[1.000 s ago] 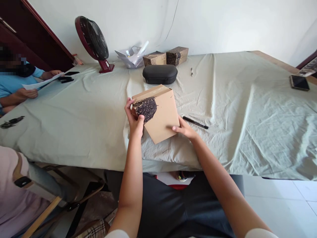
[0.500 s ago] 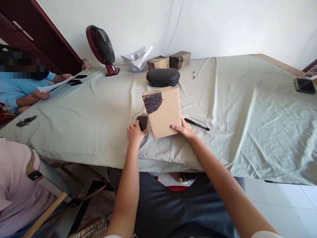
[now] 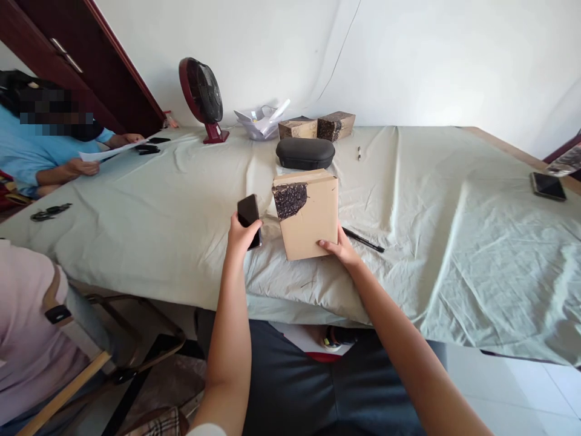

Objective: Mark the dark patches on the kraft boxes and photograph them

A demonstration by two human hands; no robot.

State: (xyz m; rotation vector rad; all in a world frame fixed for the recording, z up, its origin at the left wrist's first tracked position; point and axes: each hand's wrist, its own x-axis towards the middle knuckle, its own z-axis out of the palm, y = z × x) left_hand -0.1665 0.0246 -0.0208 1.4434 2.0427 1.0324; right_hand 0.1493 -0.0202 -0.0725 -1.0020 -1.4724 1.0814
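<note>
While the right hand grips the right edge of a tan square-faced cardboard box with a black-patterned corner, probably to steady it, the left hand clasps a black rectangular phone beside it, seemingly for security. The box is before an oblong black case, which partly covers 2 brown patterned cardboard boxes. Fingers behind the box and under the phone are hidden; contact with the pale green cloth-covered counter is unclear.
</note>
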